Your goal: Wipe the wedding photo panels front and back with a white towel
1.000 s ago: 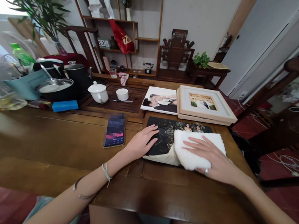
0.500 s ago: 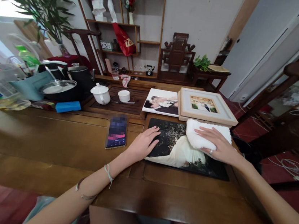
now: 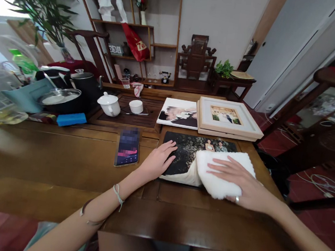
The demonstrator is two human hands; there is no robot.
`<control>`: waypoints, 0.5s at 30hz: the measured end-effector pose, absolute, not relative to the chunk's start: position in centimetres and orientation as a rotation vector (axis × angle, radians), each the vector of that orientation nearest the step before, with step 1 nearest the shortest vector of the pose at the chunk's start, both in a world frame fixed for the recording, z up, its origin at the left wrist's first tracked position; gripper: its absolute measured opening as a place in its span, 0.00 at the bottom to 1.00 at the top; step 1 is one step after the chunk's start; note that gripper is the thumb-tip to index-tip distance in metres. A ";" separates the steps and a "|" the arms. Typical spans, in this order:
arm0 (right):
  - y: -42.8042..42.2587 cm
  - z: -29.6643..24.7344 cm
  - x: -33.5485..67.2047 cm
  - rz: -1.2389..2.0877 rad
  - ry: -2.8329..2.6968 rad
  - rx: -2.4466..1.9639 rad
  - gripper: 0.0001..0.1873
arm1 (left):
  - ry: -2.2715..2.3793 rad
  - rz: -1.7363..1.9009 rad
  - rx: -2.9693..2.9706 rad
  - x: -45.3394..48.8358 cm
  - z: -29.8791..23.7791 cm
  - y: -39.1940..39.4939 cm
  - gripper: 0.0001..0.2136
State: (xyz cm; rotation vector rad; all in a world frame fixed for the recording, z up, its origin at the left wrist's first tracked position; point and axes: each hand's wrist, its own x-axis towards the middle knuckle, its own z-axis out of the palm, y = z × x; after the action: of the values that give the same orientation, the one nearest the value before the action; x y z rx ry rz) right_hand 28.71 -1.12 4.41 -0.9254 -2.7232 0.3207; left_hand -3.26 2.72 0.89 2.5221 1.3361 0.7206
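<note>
A dark photo panel (image 3: 178, 157) lies flat on the wooden table, printed with two people and a long pale dress. My left hand (image 3: 160, 159) rests on its left edge, fingers stretched out and holding nothing. On the panel's right part, my right hand (image 3: 237, 179) holds a folded white cloth (image 3: 207, 173) against the surface, fingers laid over the top and the ringed digit at the near edge. The cloth hides the panel's lower right and overhangs its near edge. A phone (image 3: 127, 147) with a lit screen lies left of my left hand.
Behind the panel are a white-edged photo print (image 3: 178, 112) and a framed photo (image 3: 226, 116) on another frame. Left stand a lidded white cup (image 3: 109, 105), a small white cup (image 3: 136, 106), a blue block (image 3: 71, 119), a pan (image 3: 61, 98) and a kettle (image 3: 84, 82).
My right hand and the cloth have moved toward me and slightly left, uncovering the two printed people at the panel's top. My left hand stays on the panel's left edge.
</note>
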 end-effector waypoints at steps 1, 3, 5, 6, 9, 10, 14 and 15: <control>0.2 4.3 28.9 0.298 -2.704 -0.961 0.31 | 1.336 0.714 2.522 -3.3 0.9 2.7 0.15; 2.9 3.9 29.1 0.234 -2.654 -1.035 0.30 | 1.346 0.700 2.518 -3.2 1.1 2.7 0.15; 5.3 3.7 29.1 0.180 -2.601 -1.102 0.28 | 1.355 0.681 2.510 -3.2 1.2 2.6 0.15; 6.3 3.6 29.1 0.162 -2.579 -1.130 0.28 | 1.358 0.673 2.506 -3.2 1.2 2.6 0.15; 7.8 3.6 28.6 0.121 -2.542 -1.187 0.28 | 1.364 0.665 2.499 -3.1 1.3 2.6 0.16; 7.7 3.6 28.4 0.105 -2.539 -1.197 0.27 | 1.366 0.666 2.501 -3.1 1.3 2.6 0.16; 4.4 3.8 27.7 0.072 -2.595 -1.150 0.26 | 1.373 0.666 2.513 -3.1 1.2 2.6 0.15; 3.1 3.8 27.5 0.084 -2.621 -1.118 0.27 | 1.377 0.662 2.513 -3.1 1.2 2.6 0.15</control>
State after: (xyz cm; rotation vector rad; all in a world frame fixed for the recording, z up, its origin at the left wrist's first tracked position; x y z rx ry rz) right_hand 27.54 3.07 3.79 -1.1183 -2.6214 0.0839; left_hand -3.06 2.57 1.23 2.5127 1.3765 0.6619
